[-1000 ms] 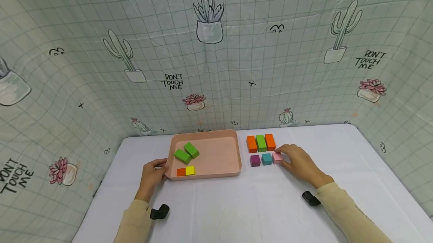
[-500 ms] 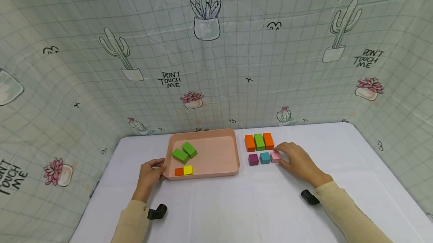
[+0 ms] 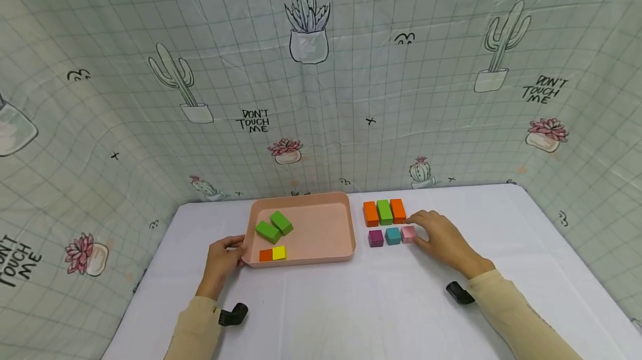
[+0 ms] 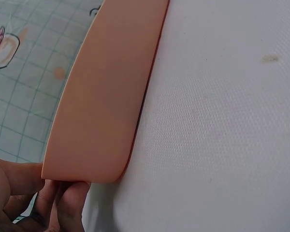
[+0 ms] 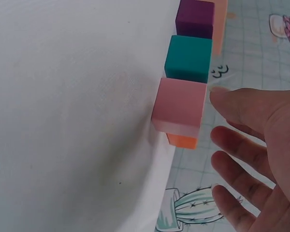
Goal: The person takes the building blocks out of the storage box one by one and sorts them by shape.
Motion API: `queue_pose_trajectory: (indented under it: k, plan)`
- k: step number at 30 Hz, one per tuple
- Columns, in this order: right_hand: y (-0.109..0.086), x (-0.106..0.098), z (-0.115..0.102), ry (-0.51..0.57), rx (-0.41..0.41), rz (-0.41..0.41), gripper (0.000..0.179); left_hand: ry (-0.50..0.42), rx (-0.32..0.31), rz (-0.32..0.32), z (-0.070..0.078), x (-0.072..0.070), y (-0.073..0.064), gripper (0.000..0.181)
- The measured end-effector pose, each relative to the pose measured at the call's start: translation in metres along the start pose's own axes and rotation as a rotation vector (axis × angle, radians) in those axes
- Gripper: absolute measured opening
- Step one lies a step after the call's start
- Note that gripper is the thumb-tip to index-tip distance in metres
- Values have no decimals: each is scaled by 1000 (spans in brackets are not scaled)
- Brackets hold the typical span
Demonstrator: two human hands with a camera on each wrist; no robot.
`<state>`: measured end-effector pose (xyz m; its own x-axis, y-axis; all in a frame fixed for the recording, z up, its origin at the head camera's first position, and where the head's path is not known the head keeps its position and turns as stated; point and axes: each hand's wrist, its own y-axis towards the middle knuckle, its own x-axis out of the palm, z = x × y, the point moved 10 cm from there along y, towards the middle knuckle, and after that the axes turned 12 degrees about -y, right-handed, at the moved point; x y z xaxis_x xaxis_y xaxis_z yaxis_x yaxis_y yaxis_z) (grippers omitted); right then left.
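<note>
My left hand point(image 3: 222, 264) holds the left end of a shallow peach tray point(image 3: 318, 234). In the left wrist view its thumb meets the tray's rim, with the fingers bent against the end wall. At the right of the table, my right hand point(image 3: 445, 242) reaches beside a pink cube point(image 3: 408, 233). The right wrist view has the thumb near that cube's edge and the fingers point(image 5: 240, 171) spread and slightly bent, gripping nothing. A teal cube point(image 3: 393, 236) and a purple cube point(image 3: 375, 238) continue the row leftward.
Behind the cubes stand an orange block point(image 3: 370, 214), a green block point(image 3: 384, 212) and another orange block point(image 3: 398, 211). Inside the tray lie two green blocks point(image 3: 268, 231), an orange cube point(image 3: 266, 255) and a yellow cube point(image 3: 278, 253). A printed cloth point(image 3: 321, 98) hangs behind the white table.
The head view has shifted slightly. Both hands, the tray and the blocks keep the same places relative to one another.
</note>
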<state>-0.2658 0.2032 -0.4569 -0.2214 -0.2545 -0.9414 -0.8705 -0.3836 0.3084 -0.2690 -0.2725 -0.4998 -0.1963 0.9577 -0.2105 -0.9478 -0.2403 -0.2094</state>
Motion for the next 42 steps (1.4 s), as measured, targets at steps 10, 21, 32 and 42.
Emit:
queue_pose_trajectory:
  k: [10, 21, 32, 42]
  plan:
    - [4, -3, -8, 23, 5, -11, 37, -11, 32, 9, 0, -2, -3, 33]
    - [24, -12, -44, 31, -73, 37, 41, -13, 32, 9, -1, 0, -5, 33]
    - [57, -6, -89, 51, -200, 57, 38, -28, 42, 16, 1, 0, -4, 33]
    - [80, 7, -121, 53, -233, -9, 38, -12, 24, 23, 0, 0, -2, 33]
